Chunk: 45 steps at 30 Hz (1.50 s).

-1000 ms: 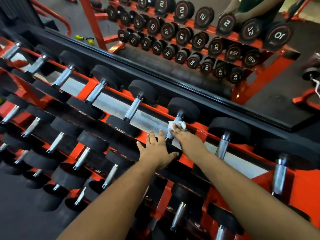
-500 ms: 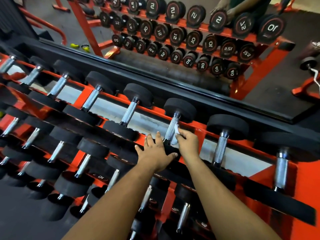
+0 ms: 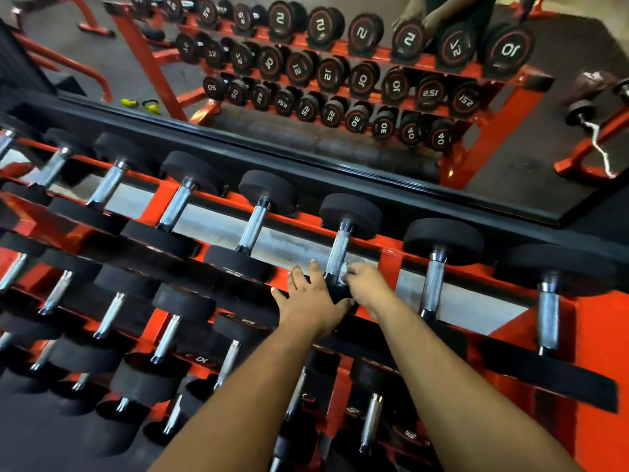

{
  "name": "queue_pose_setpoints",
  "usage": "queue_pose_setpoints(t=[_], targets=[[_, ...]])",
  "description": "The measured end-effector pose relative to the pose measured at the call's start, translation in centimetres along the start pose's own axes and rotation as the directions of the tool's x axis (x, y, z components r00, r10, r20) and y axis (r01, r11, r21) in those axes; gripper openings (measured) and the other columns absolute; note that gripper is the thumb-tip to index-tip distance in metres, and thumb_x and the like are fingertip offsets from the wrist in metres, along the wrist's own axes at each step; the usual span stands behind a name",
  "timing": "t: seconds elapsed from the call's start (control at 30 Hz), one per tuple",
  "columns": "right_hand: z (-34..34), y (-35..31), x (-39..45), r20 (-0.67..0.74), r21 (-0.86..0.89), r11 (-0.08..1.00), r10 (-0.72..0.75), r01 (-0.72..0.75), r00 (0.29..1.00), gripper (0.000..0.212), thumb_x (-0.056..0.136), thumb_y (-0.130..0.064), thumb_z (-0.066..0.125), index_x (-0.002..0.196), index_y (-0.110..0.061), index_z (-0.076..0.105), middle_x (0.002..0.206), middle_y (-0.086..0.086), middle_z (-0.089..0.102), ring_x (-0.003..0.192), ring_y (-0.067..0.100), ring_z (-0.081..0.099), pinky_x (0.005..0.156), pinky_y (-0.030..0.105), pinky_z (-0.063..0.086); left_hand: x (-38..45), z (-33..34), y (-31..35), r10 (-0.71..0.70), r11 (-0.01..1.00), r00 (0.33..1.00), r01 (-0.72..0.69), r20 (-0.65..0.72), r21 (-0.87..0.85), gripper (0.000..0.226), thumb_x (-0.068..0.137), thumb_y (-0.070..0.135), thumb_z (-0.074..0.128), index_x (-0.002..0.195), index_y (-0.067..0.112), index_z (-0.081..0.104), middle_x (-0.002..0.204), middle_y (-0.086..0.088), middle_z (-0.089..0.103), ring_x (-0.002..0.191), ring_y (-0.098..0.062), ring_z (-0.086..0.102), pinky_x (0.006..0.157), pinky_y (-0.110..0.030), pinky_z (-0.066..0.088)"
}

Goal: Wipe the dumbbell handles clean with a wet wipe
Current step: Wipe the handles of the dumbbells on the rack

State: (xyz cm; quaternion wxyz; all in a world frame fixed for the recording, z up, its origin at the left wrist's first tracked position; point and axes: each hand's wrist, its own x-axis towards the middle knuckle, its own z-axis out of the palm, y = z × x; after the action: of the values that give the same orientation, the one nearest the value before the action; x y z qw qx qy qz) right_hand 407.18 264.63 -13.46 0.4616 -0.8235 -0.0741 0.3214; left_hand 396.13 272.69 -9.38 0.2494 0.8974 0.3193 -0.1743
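On orange rack (image 3: 391, 248), right hand (image 3: 366, 287) pinches wipe (image 3: 343, 269) w/ knurled chrome handle (image 3: 338, 252).

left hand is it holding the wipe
No, the left hand lies flat with straight fingers on the dumbbell's near head, while the white wipe sits under the right hand at the handle.

We are reaching both bare forearms forward and down, side by side. Our left hand (image 3: 311, 301) is lying flat, palm down, with its fingers straight and slightly spread. Our right hand (image 3: 369, 287) is sitting just beside it, its fingers curling inward and pinching a small white wipe (image 3: 343, 270), with the wrist bending slightly toward the left hand.
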Motion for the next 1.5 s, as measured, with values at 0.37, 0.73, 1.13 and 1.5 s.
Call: queue_pose_setpoints(t=[0.37,0.73,1.13,1.5], targets=[[-2.0,-1.6,-11.5,-0.276,0.343,0.920,-0.094,0.189,0.957,0.020,0.099,-0.008,0.057,0.105,-0.018,0.073,0.102,-0.001,0.076,0.098,0.016,0.070,0.087,0.028,0.055,-1.3,0.1,-1.6,0.113,0.990,0.993,-0.112,0.011,-0.082,0.116,0.087,0.076,0.053,0.158,0.024,-0.022,0.167,-0.020,-0.017,0.156,-0.032,-0.013,0.118,-0.069,-0.002],[-2.5,3.3,-24.6,-0.387,0.705,0.660,0.053,0.259,0.920,0.024,0.096,-0.001,0.060,0.119,-0.005,0.064,0.110,0.017,0.073,0.096,0.026,0.070,0.084,0.040,0.058,-14.7,3.8,-1.2,0.460,0.471,0.887,-0.275,-0.032,-0.838,0.017,0.105,0.028,0.055,0.115,0.022,0.068,0.111,-0.002,0.073,0.103,-0.015,0.065,0.083,-0.015,0.048],[-7.1,10.5,-38.5,-0.266,0.600,0.741,-0.171,0.302,0.949,0.025,0.096,-0.004,0.064,0.120,-0.009,0.068,0.107,0.007,0.077,0.095,0.018,0.073,0.074,0.025,0.056,-29.4,7.5,1.6,0.361,0.321,0.926,-0.232,-0.108,-0.918,0.005,0.098,0.007,0.064,0.098,0.002,0.064,0.079,-0.010,0.067,0.067,-0.015,0.065,0.065,-0.025,0.052],[-10.9,15.5,-46.4,-0.059,0.182,0.923,-0.333,0.338,0.941,0.083,0.082,-0.009,0.079,0.147,-0.037,0.036,0.134,-0.014,0.054,0.116,0.000,0.056,0.093,0.017,0.047,-37.7,9.3,2.9,0.465,0.398,0.844,-0.468,-0.266,-0.789,0.013,0.104,0.014,0.055,0.097,0.009,0.065,0.070,0.007,0.063,0.061,-0.006,0.054,0.058,-0.020,0.044]])
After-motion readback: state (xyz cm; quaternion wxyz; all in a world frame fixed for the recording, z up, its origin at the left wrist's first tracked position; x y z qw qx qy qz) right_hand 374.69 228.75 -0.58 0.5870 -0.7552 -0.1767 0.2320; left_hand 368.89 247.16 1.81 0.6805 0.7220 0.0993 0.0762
